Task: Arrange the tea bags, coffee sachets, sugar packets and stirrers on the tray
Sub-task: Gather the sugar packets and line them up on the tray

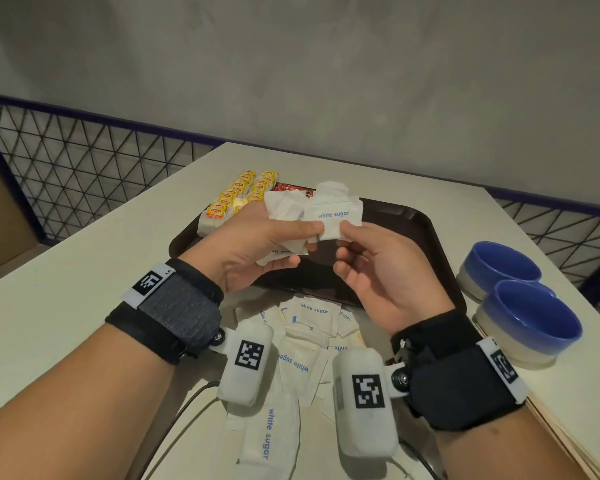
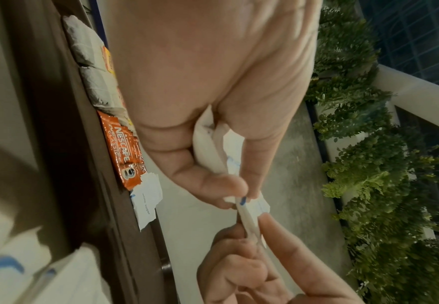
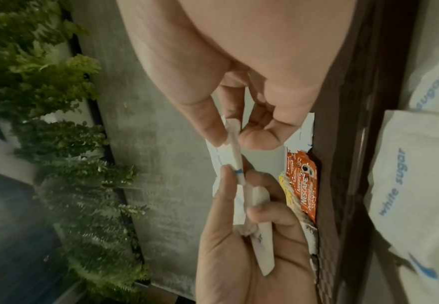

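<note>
A small bunch of white sugar packets (image 1: 312, 216) was held up in the air over the near part of the brown tray (image 1: 426, 237), one packet facing up with "white sugar" printed in blue. The left hand (image 1: 253, 247) gripped the bunch, thumb on top and fingers (image 2: 208, 183) curled underneath, clamped on the paper. The right hand (image 1: 378, 271) met it from the other side, its thumb and forefinger pinched together on the edge of the front packet; the other fingers (image 3: 254, 117) were curled loosely below.

More sugar packets (image 1: 305, 344) lay loose and overlapping on the desk (image 1: 66, 306) just in front of the tray's near rim, under and between the two wrists. One further packet (image 2: 147, 203) lay on the tray beside the coffee.

At the far left corner of the tray stood the tea bags (image 1: 236, 199), with yellow and red tags, packed in two rows. Just to their right lay red coffee sachets (image 1: 291, 188), partly hidden behind the raised packets; the wrist views showed an orange-red sachet (image 3: 304, 185) lying against the tray's edge.

Two blue bowls (image 1: 513, 299) with white outsides sat on the desk to the right of the tray, touching each other. Both wrists wore black straps carrying white camera housings with printed square markers. A wire mesh fence (image 1: 84, 161) ran behind the desk, below a grey wall.
</note>
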The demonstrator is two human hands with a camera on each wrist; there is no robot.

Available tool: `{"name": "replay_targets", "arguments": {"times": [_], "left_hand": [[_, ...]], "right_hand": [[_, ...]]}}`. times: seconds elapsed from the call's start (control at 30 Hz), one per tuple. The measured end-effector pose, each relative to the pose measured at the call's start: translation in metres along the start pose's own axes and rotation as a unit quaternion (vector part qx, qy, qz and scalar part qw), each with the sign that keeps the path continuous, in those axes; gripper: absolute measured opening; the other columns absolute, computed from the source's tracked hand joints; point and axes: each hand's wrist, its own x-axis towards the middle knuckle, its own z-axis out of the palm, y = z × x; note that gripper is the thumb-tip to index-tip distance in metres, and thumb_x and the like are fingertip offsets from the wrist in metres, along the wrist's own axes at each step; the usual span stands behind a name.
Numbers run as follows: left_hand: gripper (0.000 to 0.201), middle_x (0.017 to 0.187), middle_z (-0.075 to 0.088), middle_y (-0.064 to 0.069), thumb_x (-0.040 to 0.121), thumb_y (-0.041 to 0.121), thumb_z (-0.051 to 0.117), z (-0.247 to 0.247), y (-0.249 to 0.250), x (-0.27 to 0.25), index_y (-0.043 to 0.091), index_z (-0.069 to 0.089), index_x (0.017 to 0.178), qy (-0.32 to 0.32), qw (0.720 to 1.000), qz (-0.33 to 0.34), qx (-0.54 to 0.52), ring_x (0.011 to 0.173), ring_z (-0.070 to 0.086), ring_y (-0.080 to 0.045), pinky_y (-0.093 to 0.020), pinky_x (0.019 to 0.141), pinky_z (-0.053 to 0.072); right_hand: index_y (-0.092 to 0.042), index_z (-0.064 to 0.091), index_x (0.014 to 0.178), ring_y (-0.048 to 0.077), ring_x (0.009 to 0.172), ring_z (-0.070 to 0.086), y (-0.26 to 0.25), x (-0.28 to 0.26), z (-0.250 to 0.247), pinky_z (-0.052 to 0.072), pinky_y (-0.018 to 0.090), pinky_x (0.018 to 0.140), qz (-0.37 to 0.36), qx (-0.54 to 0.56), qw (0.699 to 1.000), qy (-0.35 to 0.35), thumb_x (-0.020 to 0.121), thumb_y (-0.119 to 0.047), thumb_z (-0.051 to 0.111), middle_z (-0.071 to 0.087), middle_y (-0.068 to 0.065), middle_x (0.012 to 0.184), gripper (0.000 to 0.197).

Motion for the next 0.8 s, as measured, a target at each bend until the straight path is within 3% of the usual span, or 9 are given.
{"name": "replay_targets", "arguments": {"times": [0.17,0.3,0.43,0.53,0.7,0.8], "left_hand": [[0.036,0.095,0.078,-0.003,0.086,0.018,0.082,-0.0032,0.0012,-0.0008,0.014,0.071,0.120,-0.002,1.000,0.001,0.012,0.079,0.069,-0.012,-0.021,0.053,0.051],[0.039,0.093,0.077,-0.002,0.090,0.028,0.079,-0.0022,0.0020,-0.0004,0.013,0.068,0.124,0.011,1.000,-0.005,0.004,0.079,0.072,-0.013,-0.022,0.053,0.052],[0.034,0.097,0.078,-0.003,0.093,0.029,0.076,-0.0021,0.0030,-0.0019,0.017,0.067,0.123,0.018,1.000,-0.008,-0.002,0.080,0.074,-0.014,-0.024,0.054,0.053],[0.034,0.100,0.078,-0.003,0.094,0.035,0.074,-0.0010,0.0046,-0.0043,0.020,0.068,0.124,0.013,1.000,-0.005,0.002,0.083,0.074,-0.015,-0.024,0.056,0.055],[0.038,0.105,0.079,-0.005,0.094,0.036,0.074,-0.0006,0.0060,-0.0070,0.016,0.069,0.127,-0.013,1.000,-0.007,0.017,0.088,0.075,-0.016,-0.023,0.058,0.056],[0.036,0.106,0.079,-0.005,0.093,0.027,0.076,0.0000,0.0059,-0.0084,0.016,0.070,0.126,-0.033,0.999,-0.002,0.030,0.088,0.073,-0.015,-0.022,0.059,0.056]], "right_hand": [[-0.017,0.076,0.105,0.013,0.072,0.056,-0.0021,-0.0038,0.0014,0.048,0.025,0.058,-0.038,-0.079,0.996,0.009,0.094,-0.010,0.069,0.076,0.012,0.105,0.015],[-0.015,0.075,0.103,0.013,0.067,0.056,-0.0014,-0.0027,0.0017,0.047,0.026,0.056,-0.050,-0.077,0.995,0.031,0.094,-0.007,0.069,0.075,0.016,0.101,0.013],[-0.021,0.066,0.123,0.014,0.070,0.060,-0.0005,-0.0023,0.0012,0.053,0.027,0.060,-0.070,-0.078,0.994,0.027,0.096,-0.003,0.064,0.074,0.009,0.107,0.032],[-0.029,0.064,0.128,0.015,0.073,0.062,0.0008,-0.0038,0.0029,0.055,0.027,0.062,-0.079,-0.102,0.991,0.019,0.098,-0.004,0.063,0.070,0.007,0.112,0.039],[-0.025,0.067,0.120,0.014,0.072,0.063,0.0034,-0.0043,0.0041,0.054,0.026,0.060,-0.095,-0.146,0.985,0.020,0.094,-0.010,0.070,0.073,0.000,0.106,0.031],[-0.024,0.066,0.120,0.010,0.068,0.065,0.0053,-0.0027,0.0025,0.055,0.025,0.059,-0.109,-0.179,0.977,0.023,0.093,-0.015,0.073,0.075,-0.008,0.095,0.029]]}}
